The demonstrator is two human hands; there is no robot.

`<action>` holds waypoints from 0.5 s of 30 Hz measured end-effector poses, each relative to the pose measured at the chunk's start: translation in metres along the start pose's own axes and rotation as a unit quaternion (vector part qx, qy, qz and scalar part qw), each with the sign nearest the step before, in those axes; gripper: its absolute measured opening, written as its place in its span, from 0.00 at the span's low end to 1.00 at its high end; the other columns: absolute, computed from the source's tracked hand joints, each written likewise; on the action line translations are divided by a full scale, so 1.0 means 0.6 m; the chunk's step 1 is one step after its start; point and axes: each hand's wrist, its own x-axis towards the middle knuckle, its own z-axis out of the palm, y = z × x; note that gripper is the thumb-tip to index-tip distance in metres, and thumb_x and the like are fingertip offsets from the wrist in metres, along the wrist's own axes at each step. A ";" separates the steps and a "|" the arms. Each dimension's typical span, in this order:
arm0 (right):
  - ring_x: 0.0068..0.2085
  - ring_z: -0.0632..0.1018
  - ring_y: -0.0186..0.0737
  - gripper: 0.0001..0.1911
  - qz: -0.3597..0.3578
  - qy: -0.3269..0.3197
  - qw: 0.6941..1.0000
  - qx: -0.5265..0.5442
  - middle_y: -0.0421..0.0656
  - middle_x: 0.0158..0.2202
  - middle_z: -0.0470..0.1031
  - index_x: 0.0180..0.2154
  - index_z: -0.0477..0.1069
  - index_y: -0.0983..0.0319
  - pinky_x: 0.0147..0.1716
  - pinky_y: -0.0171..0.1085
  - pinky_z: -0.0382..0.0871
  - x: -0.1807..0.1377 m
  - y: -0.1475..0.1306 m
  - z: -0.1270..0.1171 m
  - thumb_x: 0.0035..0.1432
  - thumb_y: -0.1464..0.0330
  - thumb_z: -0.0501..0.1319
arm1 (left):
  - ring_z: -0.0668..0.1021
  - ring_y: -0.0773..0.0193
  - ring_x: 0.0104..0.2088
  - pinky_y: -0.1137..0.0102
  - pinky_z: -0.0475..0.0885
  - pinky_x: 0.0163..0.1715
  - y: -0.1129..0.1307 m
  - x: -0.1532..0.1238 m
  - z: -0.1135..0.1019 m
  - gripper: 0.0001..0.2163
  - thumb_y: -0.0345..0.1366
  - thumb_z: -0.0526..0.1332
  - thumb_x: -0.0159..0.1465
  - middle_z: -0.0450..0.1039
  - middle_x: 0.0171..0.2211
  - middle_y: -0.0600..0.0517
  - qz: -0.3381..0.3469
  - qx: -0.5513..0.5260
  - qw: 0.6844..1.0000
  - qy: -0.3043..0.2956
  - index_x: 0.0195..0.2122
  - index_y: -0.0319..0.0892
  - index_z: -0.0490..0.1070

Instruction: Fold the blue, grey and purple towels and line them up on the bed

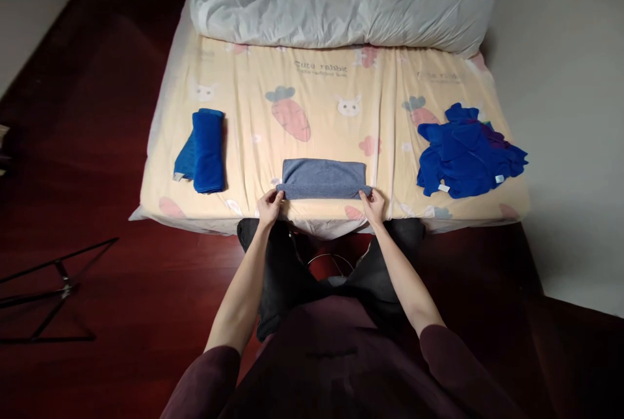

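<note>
A grey-blue towel (324, 173) lies flat near the front edge of the bed, its near edge folded over into a narrow strip. My left hand (270, 206) pinches the left end of that strip between thumb and fingers. At the right end, my right hand (373, 204) grips the strip the same way. Off to the left rests a neatly folded blue towel (209, 151), partly over another blue cloth (184, 160) with a white tag. To the right is a crumpled pile of blue cloths (463, 152), with some purple showing and white tags.
The bed sheet (316, 117) has carrot and rabbit prints. A bunched grey quilt (341, 13) spans the back of the bed. Black tripod legs (63, 289) stand on the red-brown floor at the left. A pale wall (570, 114) rises at the right.
</note>
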 end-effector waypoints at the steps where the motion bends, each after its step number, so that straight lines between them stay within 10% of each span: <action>1: 0.30 0.69 0.36 0.25 -0.003 0.004 1.000 -0.003 0.38 0.26 0.68 0.30 0.68 0.60 0.31 0.35 0.68 0.000 0.000 0.000 0.59 0.45 0.66 | 0.81 0.58 0.38 0.66 0.76 0.40 0.000 0.001 -0.001 0.26 0.60 0.69 0.57 0.81 0.36 0.45 0.002 0.003 1.000 0.007 0.38 0.37 0.81; 15: 0.27 0.67 0.35 0.24 -0.021 0.018 1.000 -0.003 0.37 0.24 0.64 0.29 0.65 0.59 0.28 0.35 0.64 -0.003 -0.009 0.010 0.62 0.47 0.63 | 0.66 0.71 0.18 0.74 0.62 0.17 0.007 0.007 -0.002 0.23 0.57 0.74 0.52 0.68 0.20 0.56 -0.053 -0.038 0.998 0.012 0.29 0.39 0.78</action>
